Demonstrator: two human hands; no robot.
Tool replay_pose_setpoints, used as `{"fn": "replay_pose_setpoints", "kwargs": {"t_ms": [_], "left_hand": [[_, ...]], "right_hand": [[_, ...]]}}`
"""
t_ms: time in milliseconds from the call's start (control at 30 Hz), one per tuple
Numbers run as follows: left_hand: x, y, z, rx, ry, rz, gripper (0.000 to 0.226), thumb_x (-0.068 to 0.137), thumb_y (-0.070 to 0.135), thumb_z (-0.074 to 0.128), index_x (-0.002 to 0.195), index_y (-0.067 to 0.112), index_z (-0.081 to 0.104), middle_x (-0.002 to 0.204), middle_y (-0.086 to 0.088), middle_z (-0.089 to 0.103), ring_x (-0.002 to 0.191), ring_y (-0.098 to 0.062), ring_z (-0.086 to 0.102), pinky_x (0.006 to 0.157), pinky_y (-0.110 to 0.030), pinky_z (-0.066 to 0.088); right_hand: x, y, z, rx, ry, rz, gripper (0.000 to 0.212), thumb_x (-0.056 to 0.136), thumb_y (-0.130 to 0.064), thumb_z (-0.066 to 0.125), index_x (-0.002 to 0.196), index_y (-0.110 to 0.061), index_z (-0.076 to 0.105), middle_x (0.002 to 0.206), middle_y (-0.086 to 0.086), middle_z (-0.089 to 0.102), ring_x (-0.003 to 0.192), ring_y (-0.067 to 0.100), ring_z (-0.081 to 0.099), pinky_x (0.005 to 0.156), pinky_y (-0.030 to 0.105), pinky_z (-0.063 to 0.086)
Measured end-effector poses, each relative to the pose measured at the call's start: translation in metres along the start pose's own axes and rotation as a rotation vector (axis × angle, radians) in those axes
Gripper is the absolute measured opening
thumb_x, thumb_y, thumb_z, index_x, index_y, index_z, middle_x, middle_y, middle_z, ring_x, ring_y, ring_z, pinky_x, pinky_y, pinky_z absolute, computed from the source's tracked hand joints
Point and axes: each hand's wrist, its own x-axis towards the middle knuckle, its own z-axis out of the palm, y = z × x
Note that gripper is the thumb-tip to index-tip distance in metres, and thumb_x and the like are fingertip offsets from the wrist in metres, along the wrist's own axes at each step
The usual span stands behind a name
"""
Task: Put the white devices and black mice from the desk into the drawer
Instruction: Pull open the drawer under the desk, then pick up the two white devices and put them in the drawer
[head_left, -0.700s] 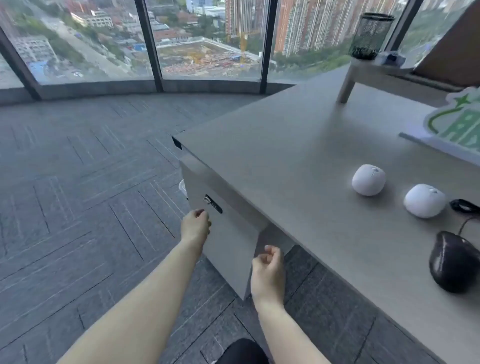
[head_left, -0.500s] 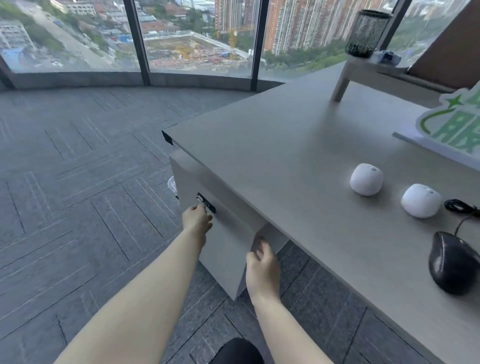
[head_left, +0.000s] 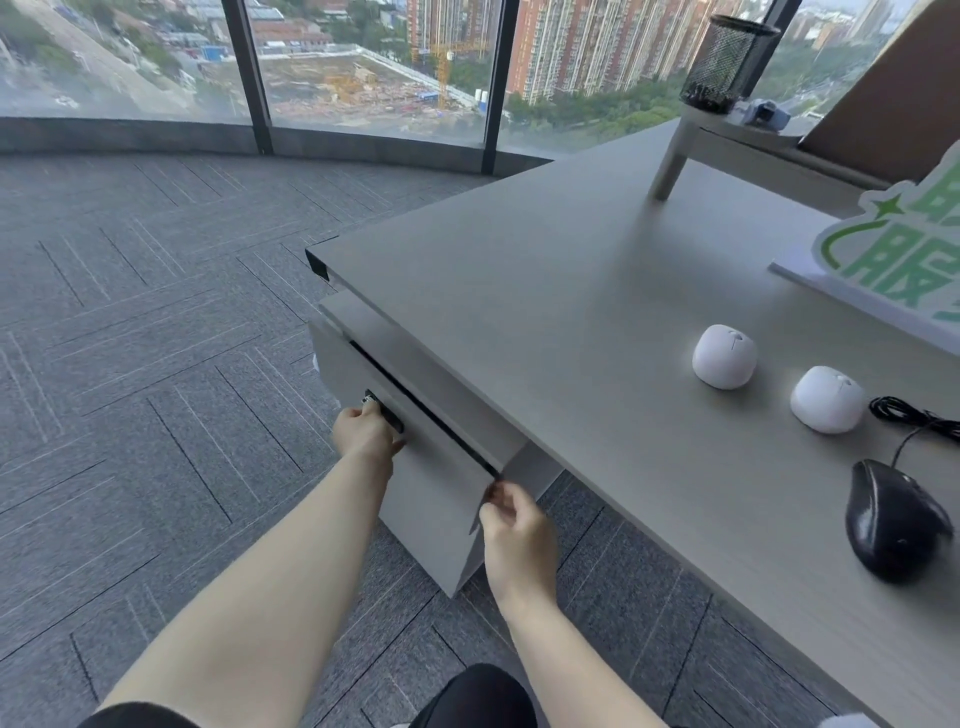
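Two round white devices (head_left: 724, 356) (head_left: 827, 398) lie side by side on the grey desk (head_left: 545, 312), towards its right. A black wired mouse (head_left: 891, 522) sits nearer the front edge at far right. Under the desk's left corner the grey drawer (head_left: 431, 483) stands slightly ajar, with a dark gap along its top. My left hand (head_left: 363, 431) grips the black handle on the drawer front. My right hand (head_left: 514, 535) curls around the drawer front's right edge.
A black mesh pen cup (head_left: 727, 62) stands on a raised shelf (head_left: 727, 140) at the back right. A green and white sign (head_left: 893, 249) lies on the desk's right side. Grey carpet covers the floor (head_left: 156, 364), with floor-to-ceiling windows behind.
The left hand closed on the drawer handle and the right hand took the drawer's side edge. The drawer front has come out a little, showing a dark gap.
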Motion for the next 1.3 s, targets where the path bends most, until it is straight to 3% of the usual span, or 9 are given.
{"fn": "replay_pose_setpoints", "kwargs": {"t_ms": [67,267,433,667,933,1033,1100,1200,1300], "left_hand": [[-0.005,-0.003,-0.024,-0.01,0.023,0.014,0.012,0.094,0.016,0.047,0.093,0.005,0.052,0.082,-0.011,0.053,0.089,-0.027,0.053,0.074,-0.047,0.056],[-0.017,-0.004,-0.119,-0.037,0.078,-0.018,0.013,0.094,0.017,0.049,0.101,0.009,0.056,0.109,-0.011,0.059,0.101,-0.027,0.058,0.069,-0.044,0.057],[-0.032,-0.004,-0.194,-0.038,0.112,0.001,0.017,0.096,0.017,0.047,0.106,0.01,0.059,0.116,-0.01,0.064,0.106,-0.026,0.062,0.062,-0.041,0.057],[-0.045,-0.004,-0.262,-0.036,0.143,0.027,0.02,0.097,0.017,0.045,0.081,0.016,0.056,0.107,-0.008,0.065,0.098,-0.024,0.062,0.052,-0.038,0.054],[-0.047,-0.005,-0.303,0.0,0.152,0.006,0.022,0.094,0.018,0.049,0.109,0.006,0.06,0.106,-0.011,0.065,0.096,-0.028,0.062,0.061,-0.037,0.053],[-0.056,0.006,-0.301,0.299,0.371,0.118,0.034,0.088,0.024,0.048,0.113,0.003,0.058,0.111,-0.019,0.064,0.099,-0.037,0.06,0.081,-0.047,0.052],[-0.075,0.024,-0.278,0.466,0.438,0.371,0.039,0.087,0.026,0.043,0.119,0.008,0.055,0.123,-0.019,0.059,0.113,-0.039,0.053,0.095,-0.05,0.045],[-0.123,0.055,-0.208,0.467,0.275,0.74,0.036,0.09,0.021,0.041,0.121,0.009,0.054,0.124,-0.013,0.057,0.114,-0.03,0.052,0.095,-0.043,0.044],[-0.169,0.071,-0.116,0.473,-0.04,0.875,0.029,0.093,0.019,0.045,0.117,0.011,0.058,0.116,-0.008,0.064,0.099,-0.018,0.058,0.083,-0.027,0.043]], "right_hand": [[-0.012,0.002,0.001,0.021,-0.066,-0.031,0.012,0.092,-0.027,0.057,0.092,-0.024,0.069,0.084,-0.011,0.072,0.08,0.001,0.064,0.067,0.017,0.048],[-0.057,0.005,0.029,0.039,-0.307,-0.067,0.045,0.094,-0.04,0.056,0.052,-0.025,0.048,0.044,-0.012,0.046,0.048,0.005,0.038,0.053,0.025,0.03],[-0.1,0.014,0.061,0.057,-0.511,-0.053,0.04,0.089,-0.043,0.06,0.074,-0.007,0.068,0.063,0.002,0.062,0.062,0.014,0.051,0.063,0.034,0.043],[-0.146,0.021,0.092,-0.011,-0.665,-0.081,0.036,0.082,-0.05,0.063,0.078,-0.016,0.074,0.071,-0.001,0.071,0.068,0.013,0.059,0.076,0.047,0.057],[-0.172,0.014,0.1,-0.097,-0.755,-0.122,0.037,0.082,-0.051,0.06,0.085,-0.017,0.075,0.088,0.006,0.077,0.084,0.022,0.07,0.083,0.048,0.056],[-0.169,-0.002,0.083,-0.07,-0.679,-0.194,0.029,0.089,-0.04,0.058,0.087,-0.015,0.074,0.073,-0.006,0.069,0.074,0.014,0.061,0.076,0.043,0.054],[-0.154,-0.023,0.056,0.023,-0.552,-0.237,0.022,0.092,-0.029,0.057,0.093,-0.014,0.072,0.078,-0.002,0.069,0.074,0.016,0.061,0.077,0.043,0.055],[-0.118,-0.064,-0.004,0.112,-0.282,-0.355,0.019,0.094,-0.016,0.055,0.106,-0.015,0.07,0.084,0.002,0.073,0.076,0.022,0.067,0.075,0.038,0.058],[-0.075,-0.098,-0.073,0.106,0.046,-0.46,0.017,0.093,-0.013,0.055,0.101,-0.02,0.068,0.075,-0.009,0.068,0.067,0.006,0.064,0.067,0.022,0.051]]}}
